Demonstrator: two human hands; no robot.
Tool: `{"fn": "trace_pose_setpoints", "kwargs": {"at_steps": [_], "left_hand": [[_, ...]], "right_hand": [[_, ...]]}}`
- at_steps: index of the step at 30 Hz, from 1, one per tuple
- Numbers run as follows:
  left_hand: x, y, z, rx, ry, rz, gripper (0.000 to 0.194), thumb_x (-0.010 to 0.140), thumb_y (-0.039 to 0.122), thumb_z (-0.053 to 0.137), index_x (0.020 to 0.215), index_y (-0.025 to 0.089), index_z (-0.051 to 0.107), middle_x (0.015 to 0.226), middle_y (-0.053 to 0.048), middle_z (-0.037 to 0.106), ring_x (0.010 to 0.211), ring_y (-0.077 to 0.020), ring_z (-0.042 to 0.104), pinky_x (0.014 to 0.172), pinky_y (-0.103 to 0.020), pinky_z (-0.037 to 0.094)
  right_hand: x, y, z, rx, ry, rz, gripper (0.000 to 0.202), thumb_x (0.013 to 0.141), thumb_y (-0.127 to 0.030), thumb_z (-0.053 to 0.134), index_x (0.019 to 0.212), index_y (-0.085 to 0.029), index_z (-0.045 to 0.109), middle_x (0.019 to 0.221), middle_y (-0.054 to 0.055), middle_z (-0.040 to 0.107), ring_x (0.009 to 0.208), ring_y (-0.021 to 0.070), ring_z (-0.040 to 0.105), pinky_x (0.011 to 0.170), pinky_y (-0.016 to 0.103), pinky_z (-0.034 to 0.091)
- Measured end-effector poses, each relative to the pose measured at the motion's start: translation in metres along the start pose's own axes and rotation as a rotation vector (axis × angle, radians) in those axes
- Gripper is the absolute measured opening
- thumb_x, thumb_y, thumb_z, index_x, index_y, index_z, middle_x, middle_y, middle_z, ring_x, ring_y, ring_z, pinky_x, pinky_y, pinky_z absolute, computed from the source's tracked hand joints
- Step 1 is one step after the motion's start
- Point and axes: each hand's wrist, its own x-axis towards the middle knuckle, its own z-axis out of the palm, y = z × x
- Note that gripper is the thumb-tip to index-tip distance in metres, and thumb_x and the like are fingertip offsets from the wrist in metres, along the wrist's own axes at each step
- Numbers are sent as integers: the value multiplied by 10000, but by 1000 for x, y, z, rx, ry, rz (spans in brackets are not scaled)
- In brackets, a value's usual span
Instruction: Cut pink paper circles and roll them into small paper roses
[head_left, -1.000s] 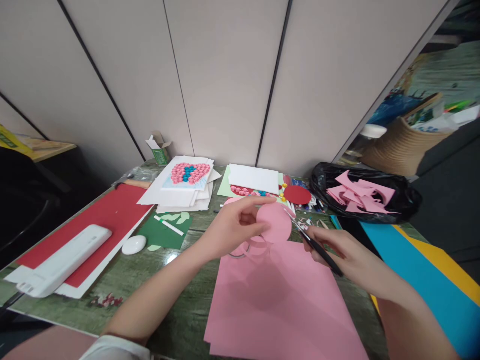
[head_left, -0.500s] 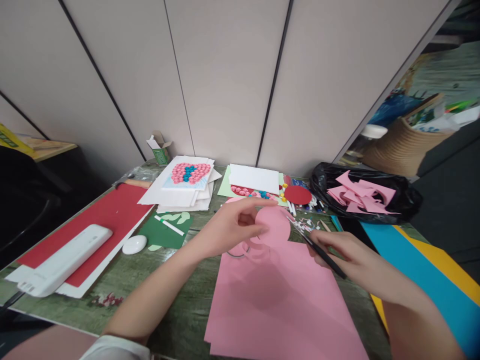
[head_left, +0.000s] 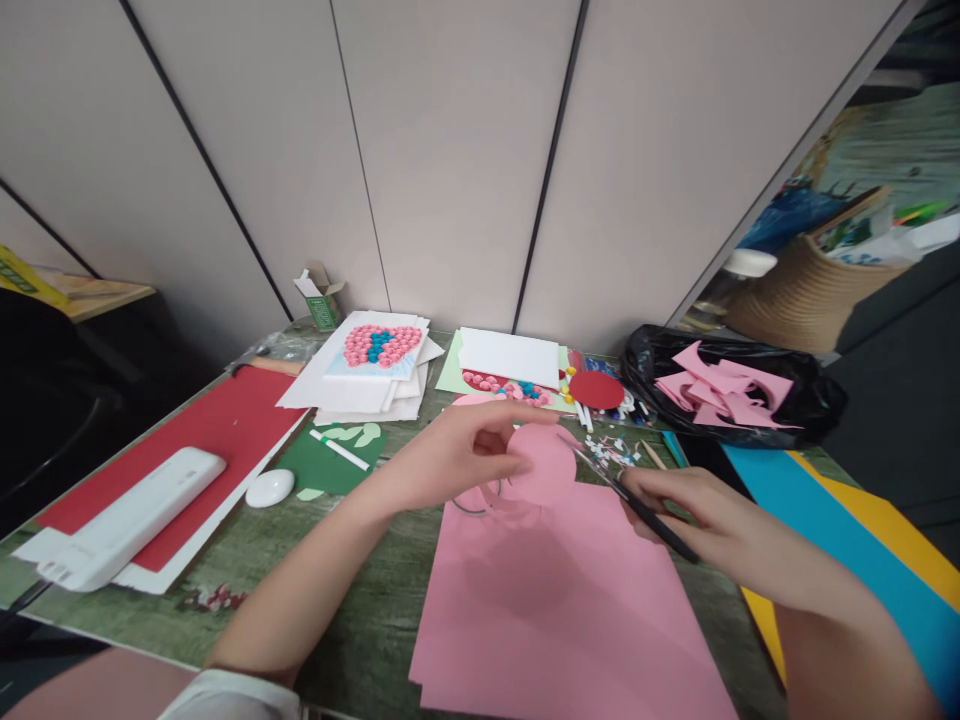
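Between the thumb and fingers of my left hand [head_left: 442, 455] is a rounded piece of pink paper [head_left: 546, 465], held up above the table. A thin curled strip of the same paper hangs below it. My right hand [head_left: 694, 505] is closed around the black handles of a pair of scissors [head_left: 637, 508]. The scissor blades point up and left and meet the upper right edge of the pink piece. Beneath both hands lie large pink paper sheets [head_left: 555, 610]. A dark ring-shaped object [head_left: 474, 510] shows partly behind the hanging strip.
A black plastic bag [head_left: 817, 405] with pink offcuts stands at the back right, near blue paper [head_left: 840, 530]. White sheets [head_left: 307, 382] with a pink-and-blue heart picture [head_left: 381, 348] lie at the back. On the left are red paper [head_left: 187, 440], a white device [head_left: 142, 515] and a white mouse [head_left: 270, 488].
The pink piece has turned slightly and shifted a little left and down in my left hand. The scissor tips have followed along its upper edge.
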Motion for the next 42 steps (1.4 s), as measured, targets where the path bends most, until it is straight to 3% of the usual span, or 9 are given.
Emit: {"fn": "trace_pose_setpoints", "kwargs": {"at_steps": [4, 9, 15, 20, 28, 42], "left_hand": [[1, -3, 0, -10, 25, -14, 433, 777, 149, 563, 1190, 277, 569, 718, 23, 543, 569, -71, 449, 524, -209, 400], [8, -8, 13, -220, 217, -10, 503, 768, 174, 614, 1248, 269, 497, 644, 51, 462, 594, -78, 471, 565, -213, 435], [14, -19, 30, -419, 384, 27, 530, 733, 215, 679, 1232, 258, 507, 665, 37, 552, 638, -90, 558, 583, -198, 476], [13, -17, 31, -392, 378, 11, 478, 729, 195, 673, 1190, 242, 556, 691, 25, 585, 636, -87, 571, 595, -204, 497], [12, -14, 29, -304, 323, -12, 479, 717, 129, 656, 1169, 271, 584, 565, 73, 450, 529, -45, 435, 519, -175, 414], [10, -7, 25, -310, 317, -37, 476, 716, 146, 655, 1174, 248, 575, 600, 50, 510, 550, -70, 490, 522, -195, 443]], "right_hand": [[0, 0, -1, 25, 9, 2, 188, 839, -252, 482, 660, -194, 491, 602, -21, 521, 568, 129, 454, 527, 231, 324], [5, 0, 3, 90, 72, 16, 217, 855, -283, 456, 658, -196, 479, 614, -15, 544, 570, 129, 466, 523, 230, 342], [11, -1, 11, 158, 128, 41, 173, 853, -273, 456, 712, -195, 521, 622, -14, 557, 567, 127, 465, 516, 233, 346], [10, -3, 11, 187, 120, 41, 143, 846, -228, 441, 730, -192, 516, 648, -7, 553, 579, 126, 462, 523, 234, 350], [10, -3, 12, 178, 126, 47, 140, 848, -260, 462, 741, -193, 524, 647, -8, 553, 599, 133, 475, 535, 236, 363], [9, -4, 10, 158, 119, 40, 131, 848, -242, 460, 731, -195, 493, 682, -1, 549, 613, 133, 459, 534, 238, 358]]}}
